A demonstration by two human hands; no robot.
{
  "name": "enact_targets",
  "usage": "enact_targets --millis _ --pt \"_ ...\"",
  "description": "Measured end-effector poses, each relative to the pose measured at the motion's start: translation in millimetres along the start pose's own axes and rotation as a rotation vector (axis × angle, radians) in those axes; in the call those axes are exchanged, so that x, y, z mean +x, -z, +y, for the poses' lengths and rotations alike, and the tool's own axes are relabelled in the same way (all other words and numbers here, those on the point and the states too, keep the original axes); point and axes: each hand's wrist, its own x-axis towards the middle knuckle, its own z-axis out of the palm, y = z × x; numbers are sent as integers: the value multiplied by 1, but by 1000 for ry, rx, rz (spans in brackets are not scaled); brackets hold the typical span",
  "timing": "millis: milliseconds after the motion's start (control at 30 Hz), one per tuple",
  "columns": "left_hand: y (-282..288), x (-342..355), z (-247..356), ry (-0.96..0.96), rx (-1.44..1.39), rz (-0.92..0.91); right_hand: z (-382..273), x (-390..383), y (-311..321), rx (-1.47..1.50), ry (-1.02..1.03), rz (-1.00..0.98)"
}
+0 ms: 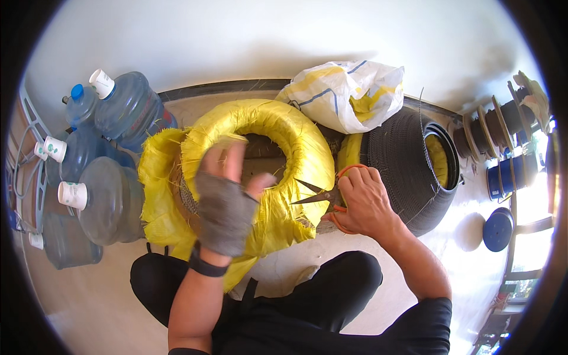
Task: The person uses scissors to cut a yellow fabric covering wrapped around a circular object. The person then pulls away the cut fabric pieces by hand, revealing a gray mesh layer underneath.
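In front of me lies a thick ring wrapped in yellow woven plastic (pixel 313 148), with frayed edges and loose flaps on its left and near sides. Over the ring's left part is my left hand (pixel 228 198), in a grey fingerless glove and blurred by motion. Its thumb and fingers are apart, and I see nothing held in them. My right hand (pixel 368 201) grips scissors (pixel 316 195) by their orange handles. Their dark blades are spread and point left over the ring's right side. Brown coiled material (pixel 188 201) shows under a flap on the left.
Several large water bottles (pixel 106 201), some with white caps, stand on the left. Behind right, a white sack (pixel 340 89) rests beside a black coil (pixel 393 171) with a wire end sticking up. Several cable spools (pixel 509 171) are at far right. A wall (pixel 236 41) closes the back.
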Motion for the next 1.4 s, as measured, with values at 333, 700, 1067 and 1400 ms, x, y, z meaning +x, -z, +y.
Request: enact_targets --millis 333,700,1067,1400 --pt "-50 -25 21 -72 -379 -349 -27 13 2 -84 124 -5" --pt "-24 -6 -11 54 -89 135 2 1 7 90 -14 43" --pt "-52 -123 58 -826 219 -808 44 -9 -8 527 -397 -458" --pt "-130 -176 56 -217 462 -1010 43 -21 -39 543 -207 -830"
